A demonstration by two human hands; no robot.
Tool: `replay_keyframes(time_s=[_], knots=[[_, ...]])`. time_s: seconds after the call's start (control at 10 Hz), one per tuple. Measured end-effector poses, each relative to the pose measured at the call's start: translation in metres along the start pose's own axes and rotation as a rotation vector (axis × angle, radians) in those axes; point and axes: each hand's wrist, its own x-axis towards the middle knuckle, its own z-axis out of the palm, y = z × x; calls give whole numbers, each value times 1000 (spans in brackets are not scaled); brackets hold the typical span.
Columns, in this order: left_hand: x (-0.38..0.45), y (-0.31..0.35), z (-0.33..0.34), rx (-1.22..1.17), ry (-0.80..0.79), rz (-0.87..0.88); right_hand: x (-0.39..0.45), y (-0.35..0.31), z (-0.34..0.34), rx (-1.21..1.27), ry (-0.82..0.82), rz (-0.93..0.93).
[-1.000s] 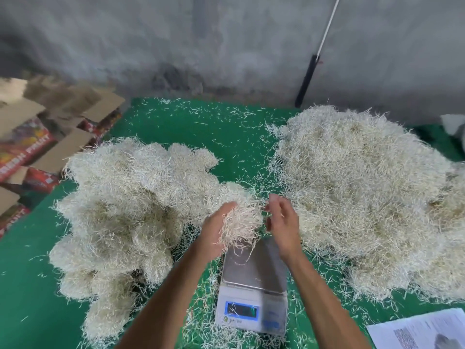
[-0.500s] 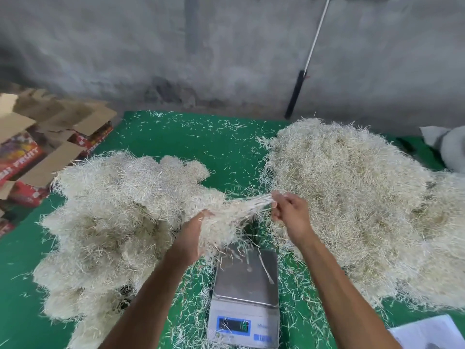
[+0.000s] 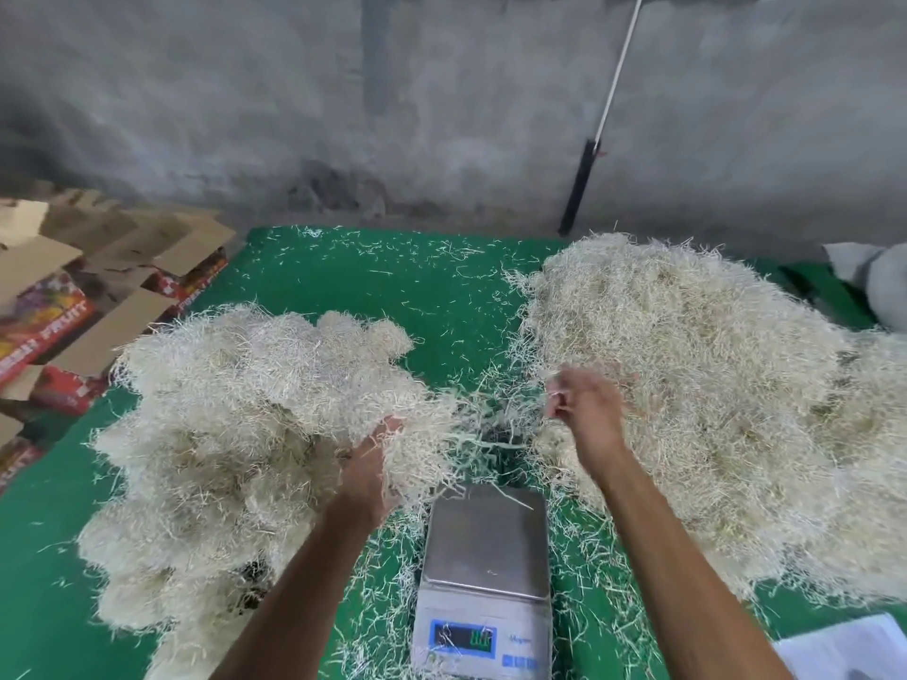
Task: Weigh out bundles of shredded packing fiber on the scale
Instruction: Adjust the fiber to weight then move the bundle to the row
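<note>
A digital scale (image 3: 486, 542) stands on the green table (image 3: 373, 296) with a bare steel platform except for a strand or two; its blue display (image 3: 462, 636) is lit. My left hand (image 3: 368, 466) grips a bundle of pale shredded fiber (image 3: 424, 434), held just left of and above the scale's far edge, against the left pile (image 3: 230, 434). My right hand (image 3: 584, 407), blurred, hovers at the near edge of the big right pile (image 3: 711, 409). Its fingers are curled and pinch a few loose strands.
Open cardboard boxes (image 3: 73, 326) with red printed sides sit off the table's left edge. A white pole with a black grip (image 3: 586, 174) leans on the concrete wall. Paper sheets (image 3: 849, 650) lie at the bottom right, a grey sack (image 3: 878, 292) at the far right. Loose shreds litter the table.
My right hand pulled strands off the bundle's tip and swung right toward the big pile. My left hand carried the bundle left and off the scale, toward the left pile.
</note>
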Motion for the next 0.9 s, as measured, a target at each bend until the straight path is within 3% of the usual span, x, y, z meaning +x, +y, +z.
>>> replay_keyframes(time_s=[0.1, 0.2, 0.3, 0.5, 0.6, 0.7, 0.8, 0.9], knots=[[-6, -12, 14, -37, -12, -93, -24, 16, 25, -180, -203, 20], [-4, -13, 14, -49, -2, -103, -38, 26, 31, -183, -286, 59], [-4, -16, 15, -57, -43, -112, -50, 34, 34, -350, -472, 116], [3, -16, 11, -157, -42, -202, -44, 17, 27, -326, -668, 165], [11, -25, 1, -30, 16, -157, -28, 16, 17, -406, -649, 124], [9, -27, 10, -75, 8, -64, -18, 20, 13, -258, -408, 103], [2, -20, 24, -106, -71, -160, -25, 39, 29, -205, -349, 89], [1, -20, 11, 110, -74, -15, -22, 49, 17, -171, -281, 115]])
